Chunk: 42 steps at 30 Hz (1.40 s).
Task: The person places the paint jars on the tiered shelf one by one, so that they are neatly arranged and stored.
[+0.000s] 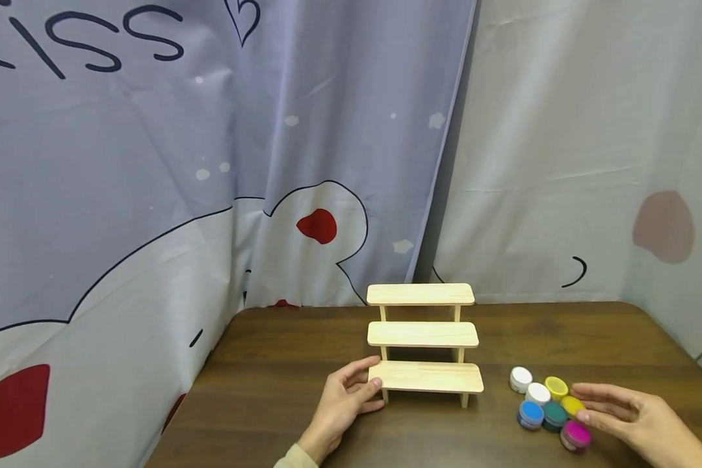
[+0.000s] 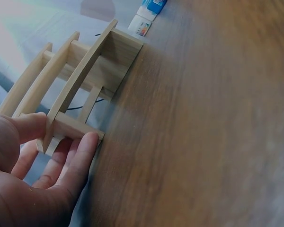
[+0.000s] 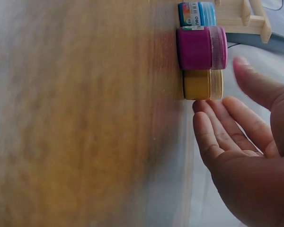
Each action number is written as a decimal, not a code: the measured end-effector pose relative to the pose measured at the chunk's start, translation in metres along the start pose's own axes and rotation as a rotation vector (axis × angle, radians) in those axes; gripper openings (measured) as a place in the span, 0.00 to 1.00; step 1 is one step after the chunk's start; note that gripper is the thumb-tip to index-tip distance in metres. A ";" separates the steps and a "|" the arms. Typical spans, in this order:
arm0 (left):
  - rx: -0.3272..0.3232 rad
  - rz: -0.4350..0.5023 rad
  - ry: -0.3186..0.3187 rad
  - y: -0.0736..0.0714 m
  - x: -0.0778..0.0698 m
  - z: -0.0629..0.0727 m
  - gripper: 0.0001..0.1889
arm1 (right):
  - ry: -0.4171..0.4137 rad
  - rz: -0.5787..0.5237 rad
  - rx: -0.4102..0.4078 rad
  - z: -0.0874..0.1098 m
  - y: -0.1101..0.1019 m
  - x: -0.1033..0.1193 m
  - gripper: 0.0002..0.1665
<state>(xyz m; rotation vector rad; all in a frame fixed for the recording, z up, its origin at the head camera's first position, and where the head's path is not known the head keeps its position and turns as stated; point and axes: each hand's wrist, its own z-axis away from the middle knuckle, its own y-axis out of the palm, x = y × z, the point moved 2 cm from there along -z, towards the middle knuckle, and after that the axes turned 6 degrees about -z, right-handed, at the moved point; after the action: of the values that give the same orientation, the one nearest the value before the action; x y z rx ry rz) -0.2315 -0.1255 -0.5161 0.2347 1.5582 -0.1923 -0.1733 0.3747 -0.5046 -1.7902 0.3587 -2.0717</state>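
Note:
A small three-tier wooden display stand (image 1: 424,377) is on the table, its steps rising toward the back. My left hand (image 1: 348,403) grips the left end of its lowest step, thumb on the board (image 2: 80,78) and fingers around the side leg. To the right sits a cluster of small paint jars: two white, two yellow, a blue jar (image 1: 530,415), a teal jar (image 1: 554,416) and a magenta jar (image 1: 576,435). My right hand (image 1: 637,416) is beside the nearer yellow jar (image 1: 572,407), fingers extended and thumb apart, fingertips right at the jar's side.
The brown wooden table (image 1: 269,390) reaches back to a printed curtain (image 1: 327,130) with red spots and black lines. A paler curtain (image 1: 561,162) hangs behind the right side. The white jar (image 1: 520,379) stands nearest the stand among the jars.

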 end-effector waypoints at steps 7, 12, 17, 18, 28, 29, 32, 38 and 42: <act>0.002 0.005 -0.008 0.000 0.000 0.000 0.27 | -0.088 0.054 0.024 -0.001 0.001 -0.004 0.32; -0.004 0.017 -0.010 0.000 0.001 0.000 0.27 | -0.207 0.071 0.064 -0.005 -0.002 -0.011 0.28; -0.004 0.014 -0.012 0.000 0.000 0.000 0.27 | -0.303 -0.001 0.141 -0.006 -0.004 -0.016 0.28; -0.004 0.014 -0.012 0.000 0.000 0.000 0.27 | -0.302 0.000 0.141 -0.007 -0.004 -0.016 0.28; -0.003 0.017 -0.008 0.000 0.001 -0.001 0.26 | -0.328 0.083 0.088 -0.007 -0.002 -0.018 0.25; -0.005 0.019 -0.009 0.000 0.001 0.000 0.26 | -0.329 0.092 0.082 -0.006 -0.002 -0.017 0.24; -0.007 0.020 -0.010 0.000 0.001 0.000 0.26 | -0.283 0.119 0.060 -0.005 -0.001 -0.014 0.25; -0.003 0.025 -0.008 0.000 0.001 0.001 0.26 | -0.116 0.117 -0.001 -0.002 0.001 -0.004 0.30; 0.005 0.024 0.001 0.000 0.000 0.000 0.26 | -0.059 0.100 -0.064 0.002 0.002 0.001 0.32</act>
<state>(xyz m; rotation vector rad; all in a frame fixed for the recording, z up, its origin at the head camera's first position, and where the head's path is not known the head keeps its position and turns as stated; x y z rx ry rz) -0.2314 -0.1257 -0.5159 0.2574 1.5550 -0.1773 -0.1716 0.3723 -0.5040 -1.8266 0.4920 -1.9559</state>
